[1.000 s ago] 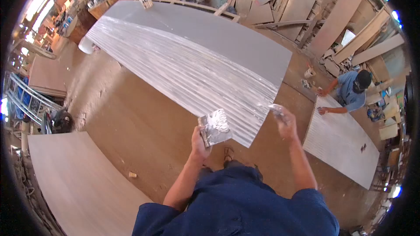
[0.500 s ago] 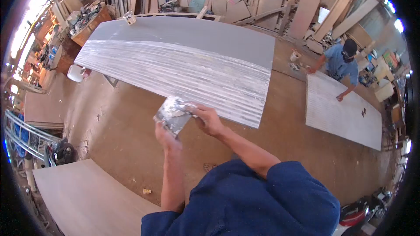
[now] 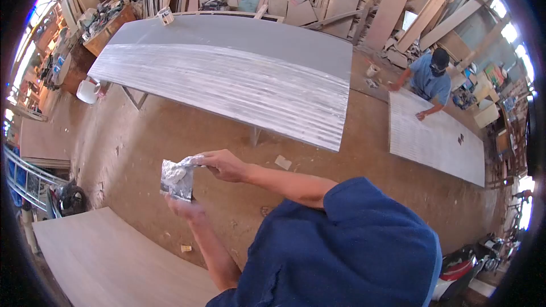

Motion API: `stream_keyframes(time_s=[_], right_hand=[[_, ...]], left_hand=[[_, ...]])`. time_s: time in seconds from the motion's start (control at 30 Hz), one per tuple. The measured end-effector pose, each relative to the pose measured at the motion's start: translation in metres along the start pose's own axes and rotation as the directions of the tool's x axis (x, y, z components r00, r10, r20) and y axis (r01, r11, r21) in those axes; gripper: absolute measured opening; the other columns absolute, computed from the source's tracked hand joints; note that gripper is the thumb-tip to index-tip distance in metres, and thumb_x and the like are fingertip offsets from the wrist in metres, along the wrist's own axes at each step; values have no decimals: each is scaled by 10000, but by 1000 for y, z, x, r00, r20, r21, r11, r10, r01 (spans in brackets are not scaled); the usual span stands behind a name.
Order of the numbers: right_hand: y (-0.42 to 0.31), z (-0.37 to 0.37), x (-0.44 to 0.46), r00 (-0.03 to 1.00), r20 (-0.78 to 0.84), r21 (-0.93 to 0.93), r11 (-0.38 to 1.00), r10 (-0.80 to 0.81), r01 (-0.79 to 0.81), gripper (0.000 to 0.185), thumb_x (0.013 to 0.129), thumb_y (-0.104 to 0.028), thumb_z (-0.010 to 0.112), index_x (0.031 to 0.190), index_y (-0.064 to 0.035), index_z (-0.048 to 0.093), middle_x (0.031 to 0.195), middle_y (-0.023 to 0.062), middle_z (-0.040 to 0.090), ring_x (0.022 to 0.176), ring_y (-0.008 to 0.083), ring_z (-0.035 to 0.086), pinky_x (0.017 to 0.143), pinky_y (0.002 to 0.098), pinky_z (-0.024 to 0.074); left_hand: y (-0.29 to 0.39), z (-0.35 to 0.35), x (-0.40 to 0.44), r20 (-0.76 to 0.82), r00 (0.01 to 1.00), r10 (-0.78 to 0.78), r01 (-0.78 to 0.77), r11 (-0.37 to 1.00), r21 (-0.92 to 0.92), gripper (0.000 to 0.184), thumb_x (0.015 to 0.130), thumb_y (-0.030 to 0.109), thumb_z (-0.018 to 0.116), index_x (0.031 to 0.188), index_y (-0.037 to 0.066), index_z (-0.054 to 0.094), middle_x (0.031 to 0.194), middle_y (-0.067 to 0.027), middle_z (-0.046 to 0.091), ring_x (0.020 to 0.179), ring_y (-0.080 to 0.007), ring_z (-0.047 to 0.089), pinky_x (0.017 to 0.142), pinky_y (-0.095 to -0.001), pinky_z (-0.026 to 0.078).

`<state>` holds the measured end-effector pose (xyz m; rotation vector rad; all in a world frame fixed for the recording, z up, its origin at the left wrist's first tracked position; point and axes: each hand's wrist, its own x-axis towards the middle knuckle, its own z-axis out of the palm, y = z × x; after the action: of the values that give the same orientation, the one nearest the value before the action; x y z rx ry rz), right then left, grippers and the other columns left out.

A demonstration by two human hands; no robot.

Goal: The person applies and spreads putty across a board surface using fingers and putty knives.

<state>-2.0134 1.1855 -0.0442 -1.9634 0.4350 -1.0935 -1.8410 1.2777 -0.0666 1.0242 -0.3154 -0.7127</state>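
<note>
My left hand [image 3: 186,209] grips the lower edge of a flat, grey, square putty board [image 3: 180,191]. A lump of white putty [image 3: 174,173] sits on the board's upper part. My right hand [image 3: 223,166] is closed on a putty knife [image 3: 193,161] smeared with white paste, its end touching the putty; much of the knife is hidden. Both hands are in front of my body, over the floor. Beyond them lies a long grey panel [image 3: 227,88], its near part streaked with white bands and its far strip plain grey.
A person in blue [image 3: 430,77] bends over a second whitish panel [image 3: 435,136] at right. A pale board [image 3: 108,256] lies at lower left, near a metal ladder [image 3: 31,173]. A white bucket [image 3: 87,92] stands by the long panel; a small container [image 3: 165,16] sits on its far edge.
Both my hands have moved left and away from the long panel with the board and knife. The view has shifted slightly. The right hand's knife now meets the putty at the board's top.
</note>
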Motion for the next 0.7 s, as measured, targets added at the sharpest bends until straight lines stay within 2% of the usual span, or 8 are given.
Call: stream_keyframes(time_s=[0.07, 0.23, 0.33, 0.37, 0.4, 0.5, 0.63, 0.7], right_hand=[[11, 18, 5, 999, 54, -13, 1000, -5, 6, 543, 763, 111, 504, 1226, -156, 598, 1202, 107, 620, 1023, 314, 623, 845, 387, 515], [20, 57, 10, 986, 158, -28, 998, -43, 48, 494, 775, 78, 507, 1214, -128, 602, 1102, 121, 651, 935, 313, 639, 788, 373, 519], [32, 81, 25, 988, -56, 77, 987, 146, -142, 422, 794, 57, 538, 1179, -97, 617, 989, 90, 671, 830, 237, 639, 729, 321, 514], [41, 96, 35, 879, -64, 498, 779, 472, -382, 355, 806, 27, 569, 1138, -82, 634, 944, 62, 667, 793, 194, 623, 714, 294, 502], [42, 101, 44, 690, 71, 811, 361, 720, -460, 290, 818, -4, 600, 1096, -68, 651, 900, 34, 663, 757, 151, 607, 700, 268, 491], [50, 112, 61, 567, 223, 878, 89, 793, -470, 189, 832, -72, 648, 1019, -59, 674, 885, 5, 663, 767, 101, 604, 697, 252, 484], [79, 119, 85, 642, 248, 886, 98, 725, -453, 162, 823, -99, 674, 973, -41, 688, 866, 9, 671, 767, 100, 608, 690, 248, 482], [95, 113, 94, 655, 158, 852, 234, 739, -469, 153, 818, -97, 685, 959, -39, 696, 875, 15, 679, 770, 94, 611, 675, 255, 490]], left_hand=[[11, -9, 0, -162, 987, 17, -20, 1000, -19, 494, 940, 352, 319, 1248, 12, 503, 1223, -131, 550, 1133, -291, 522, 960, -432, 424], [42, -29, 2, -226, 974, 35, -21, 998, 64, 489, 933, 351, 357, 1268, 16, 481, 1235, -145, 536, 1117, -295, 534, 964, -425, 421], [42, -48, 19, -201, 979, 43, -31, 998, 63, 489, 930, 368, 362, 1268, 36, 484, 1223, -136, 540, 1102, -291, 540, 948, -422, 435], [42, -52, 22, -214, 977, -7, -2, 999, -42, 484, 927, 373, 366, 1258, 43, 491, 1204, -128, 549, 1089, -286, 544, 941, -420, 442], [40, -58, 25, -208, 978, -15, 9, 1000, -30, 484, 927, 373, 366, 1258, 43, 491, 1204, -128, 549, 1089, -286, 544, 941, -420, 442], [30, -66, 39, -204, 976, -74, 102, 986, 134, 469, 923, 377, 372, 1239, 56, 503, 1168, -104, 561, 1063, -267, 550, 912, -407, 453], [-1, -51, 65, 66, 982, -179, 170, 977, 126, 458, 914, 373, 395, 1224, 55, 506, 1151, -83, 567, 1049, -239, 551, 874, -391, 457], [-13, -35, 82, 148, 975, -163, 147, 982, 115, 452, 913, 366, 401, 1224, 56, 505, 1153, -82, 567, 1051, -234, 549, 870, -385, 455]])
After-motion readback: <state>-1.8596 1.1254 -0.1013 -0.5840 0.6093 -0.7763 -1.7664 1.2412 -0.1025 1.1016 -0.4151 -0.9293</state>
